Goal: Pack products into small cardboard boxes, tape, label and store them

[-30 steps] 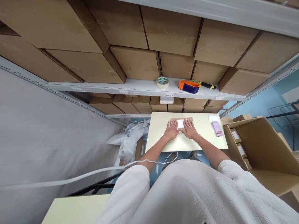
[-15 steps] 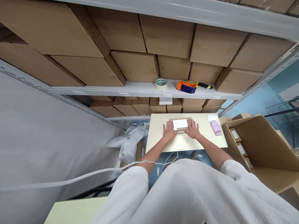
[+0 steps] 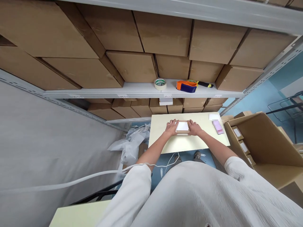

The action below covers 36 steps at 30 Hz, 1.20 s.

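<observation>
A small brown cardboard box with a white label on top sits on the pale yellow table. My left hand is closed against the box's left side, its thumb near the label. On the opposite side my right hand presses in the same way, fingers over the far right edge. Between them the two hands hold the box, which lies flat.
Pinkish packets lie at the table's right end, beside a large open carton holding small labelled boxes. The shelf behind bears tape, an orange-and-blue dispenser and cartons. Plastic wrap lies left; a white cable crosses.
Both hands have gone from lying spread flat on the box's top to gripping its left and right sides. The camera view has shifted slightly.
</observation>
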{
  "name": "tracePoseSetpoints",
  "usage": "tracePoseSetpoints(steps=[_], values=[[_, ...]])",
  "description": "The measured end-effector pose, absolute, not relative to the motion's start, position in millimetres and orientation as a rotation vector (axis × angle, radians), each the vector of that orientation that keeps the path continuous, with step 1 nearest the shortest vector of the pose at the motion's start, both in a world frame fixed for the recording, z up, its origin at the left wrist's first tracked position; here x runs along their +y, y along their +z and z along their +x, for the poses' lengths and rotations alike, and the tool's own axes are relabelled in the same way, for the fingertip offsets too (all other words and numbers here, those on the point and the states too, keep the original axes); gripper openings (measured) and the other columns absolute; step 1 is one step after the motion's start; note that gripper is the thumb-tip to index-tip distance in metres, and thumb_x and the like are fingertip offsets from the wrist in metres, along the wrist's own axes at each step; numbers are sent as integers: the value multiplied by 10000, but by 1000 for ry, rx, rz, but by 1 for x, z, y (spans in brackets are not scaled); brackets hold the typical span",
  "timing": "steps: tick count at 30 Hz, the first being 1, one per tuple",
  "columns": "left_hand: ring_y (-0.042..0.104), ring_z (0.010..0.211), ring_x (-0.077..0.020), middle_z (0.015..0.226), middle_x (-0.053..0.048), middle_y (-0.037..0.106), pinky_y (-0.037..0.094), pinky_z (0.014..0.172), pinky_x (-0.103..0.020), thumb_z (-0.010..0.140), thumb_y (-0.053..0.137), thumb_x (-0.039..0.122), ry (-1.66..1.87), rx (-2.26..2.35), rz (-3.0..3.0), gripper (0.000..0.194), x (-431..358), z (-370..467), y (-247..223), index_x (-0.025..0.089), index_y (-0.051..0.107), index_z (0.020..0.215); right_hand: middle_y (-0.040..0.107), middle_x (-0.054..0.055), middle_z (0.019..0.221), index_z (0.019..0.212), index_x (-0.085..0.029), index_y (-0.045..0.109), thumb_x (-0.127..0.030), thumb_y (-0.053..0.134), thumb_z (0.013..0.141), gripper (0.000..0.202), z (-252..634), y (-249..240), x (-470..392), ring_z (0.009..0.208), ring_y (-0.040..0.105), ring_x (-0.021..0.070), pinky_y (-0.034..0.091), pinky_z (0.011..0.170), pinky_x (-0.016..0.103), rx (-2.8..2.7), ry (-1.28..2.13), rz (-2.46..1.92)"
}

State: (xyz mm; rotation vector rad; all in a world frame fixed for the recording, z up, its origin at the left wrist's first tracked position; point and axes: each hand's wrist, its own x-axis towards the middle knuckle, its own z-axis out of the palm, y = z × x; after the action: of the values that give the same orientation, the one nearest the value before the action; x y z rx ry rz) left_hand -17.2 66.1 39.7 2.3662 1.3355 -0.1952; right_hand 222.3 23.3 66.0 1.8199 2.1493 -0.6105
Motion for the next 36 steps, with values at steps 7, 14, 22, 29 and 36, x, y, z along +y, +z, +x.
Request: tracePoseSetpoints(steps=[7, 14, 22, 29, 36], values=[[112, 1700, -438, 1821, -244, 182, 110, 1316, -716, 715, 864, 298, -259, 1177, 2447, 1257, 72, -18, 39, 236, 163, 1756, 363, 205, 1698, 1706, -253, 206, -478, 858, 786, 1149, 226, 74, -5, 1287, 637, 364, 551, 1014, 446, 2115, -620, 1927], [320, 1611, -420, 1641, -236, 434, 193, 1331, -616, 689, 875, 315, -137, 1013, 2562, 1166, 54, 1, 53, 241, 319, 1712, 382, 194, 1690, 1693, -276, 250, -457, 891, 766, 1142, 251, 80, -38, 1264, 667, 357, 561, 990, 428, 2106, -624, 1990], [371, 1543, -421, 1586, -216, 446, 210, 1314, -571, 707, 857, 288, -47, 905, 2692, 1131, 37, 66, 89, 245, 329, 1707, 334, 214, 1734, 1721, -251, 223, -470, 863, 798, 1144, 313, 96, -78, 1292, 646, 379, 564, 1000, 440, 2106, -516, 2155], [334, 1567, -425, 1606, -214, 425, 171, 1312, -574, 728, 828, 264, 21, 772, 2753, 1117, 2, 173, 112, 253, 302, 1713, 334, 183, 1749, 1720, -260, 255, -466, 854, 793, 1123, 408, 114, -139, 1311, 637, 383, 576, 1002, 436, 2064, -439, 2337], [318, 1599, -409, 1650, -235, 412, 167, 1323, -600, 736, 848, 245, 141, 640, 2826, 1064, -55, 297, 130, 235, 358, 1681, 295, 174, 1772, 1731, -269, 256, -493, 822, 843, 1077, 517, 140, -223, 1375, 595, 399, 557, 1042, 435, 1961, -284, 2469]])
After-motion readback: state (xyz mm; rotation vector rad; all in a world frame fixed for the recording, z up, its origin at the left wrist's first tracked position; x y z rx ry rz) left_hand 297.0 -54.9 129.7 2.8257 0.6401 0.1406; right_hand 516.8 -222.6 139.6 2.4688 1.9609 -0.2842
